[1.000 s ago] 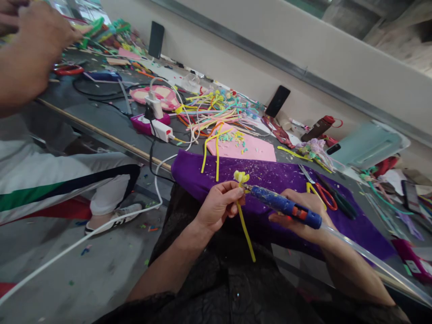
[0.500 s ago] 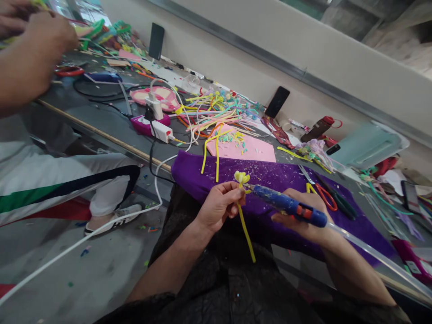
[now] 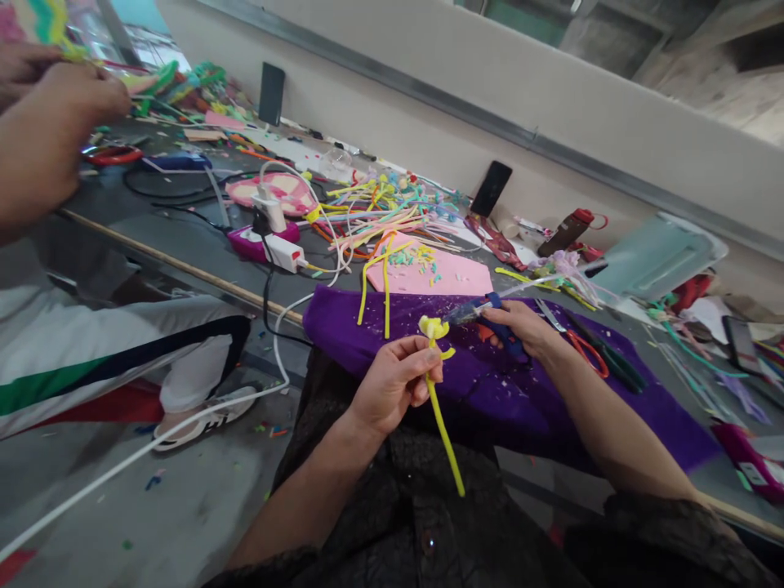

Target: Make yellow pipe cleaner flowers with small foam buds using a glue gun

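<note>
My left hand point(image 3: 398, 377) pinches a yellow pipe-cleaner flower point(image 3: 434, 328) by its stem, just below the pale yellow head. The long stem hangs down past my fingers, and a short curled piece sticks out to the right. My right hand point(image 3: 511, 327) is wrapped round a blue hot glue gun point(image 3: 469, 312), its nozzle pointing left and close beside the flower head. Whether the nozzle touches the flower I cannot tell. A clear glue stick point(image 3: 539, 282) runs out of the gun's back. Beneath both hands lies a purple cloth point(image 3: 404, 306) sprinkled with small bits.
Red-handled scissors point(image 3: 585, 351) and dark-handled pliers point(image 3: 618, 371) lie on the cloth's right. Beyond are a pink sheet point(image 3: 456, 273), loose pipe cleaners point(image 3: 392, 216) and a purple power strip point(image 3: 245, 241) with cables. At left, a co-worker's hand point(image 3: 79, 98) handles colourful material.
The glue gun has turned in my right hand: its back end now points up and away instead of toward me. The flower head shows more openly, still in my left hand.
</note>
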Tool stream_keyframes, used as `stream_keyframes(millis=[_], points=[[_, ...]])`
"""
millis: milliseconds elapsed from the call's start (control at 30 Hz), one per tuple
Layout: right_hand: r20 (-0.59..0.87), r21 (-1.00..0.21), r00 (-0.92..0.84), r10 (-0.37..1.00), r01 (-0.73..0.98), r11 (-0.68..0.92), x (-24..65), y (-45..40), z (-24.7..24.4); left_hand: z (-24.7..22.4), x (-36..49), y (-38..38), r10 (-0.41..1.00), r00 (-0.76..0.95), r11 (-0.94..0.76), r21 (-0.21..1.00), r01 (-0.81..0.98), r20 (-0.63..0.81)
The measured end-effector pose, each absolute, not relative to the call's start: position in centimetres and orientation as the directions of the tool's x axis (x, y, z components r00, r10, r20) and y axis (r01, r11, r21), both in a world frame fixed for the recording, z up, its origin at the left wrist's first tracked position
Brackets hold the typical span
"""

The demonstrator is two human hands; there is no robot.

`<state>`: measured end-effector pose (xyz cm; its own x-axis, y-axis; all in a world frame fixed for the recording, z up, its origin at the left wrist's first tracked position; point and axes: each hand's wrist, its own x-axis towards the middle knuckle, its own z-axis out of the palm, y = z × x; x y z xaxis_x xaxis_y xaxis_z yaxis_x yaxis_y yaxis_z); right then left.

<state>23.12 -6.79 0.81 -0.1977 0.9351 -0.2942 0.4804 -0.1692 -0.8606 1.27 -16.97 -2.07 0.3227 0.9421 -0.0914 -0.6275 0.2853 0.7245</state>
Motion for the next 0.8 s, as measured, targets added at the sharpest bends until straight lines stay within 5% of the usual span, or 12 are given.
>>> stream_keyframes(millis=[133,267,400,533,800], points=[[-0.159,-0.651,-0.135,0.978,0.759,-0.001,23.8,-5.9,0.1,-2.2,1.1,-16.9,0.924,0.375,0.325,0.66,-0.677,-0.07],[0.356,-0.318,-0.134,0.925,0.913,0.255,23.6,-8.6,1.4,-2.0,1.1,-16.8,0.888,0.455,0.397,0.595,-0.699,-0.058],[0.468,-0.423,-0.415,0.781,0.67,0.61,21.8,-13.4,3.8,-1.9,1.5,-16.8,0.831,0.554,0.495,0.533,-0.687,-0.057],[0.547,-0.307,-0.635,0.546,0.454,0.836,20.1,-15.7,4.7,-2.4,2.1,-16.9,0.791,0.606,0.554,0.514,-0.655,-0.08],[0.57,-0.117,-0.735,0.367,0.37,0.922,19.5,-15.1,3.7,-2.7,2.6,-16.9,0.781,0.617,0.565,0.527,-0.635,-0.094]])
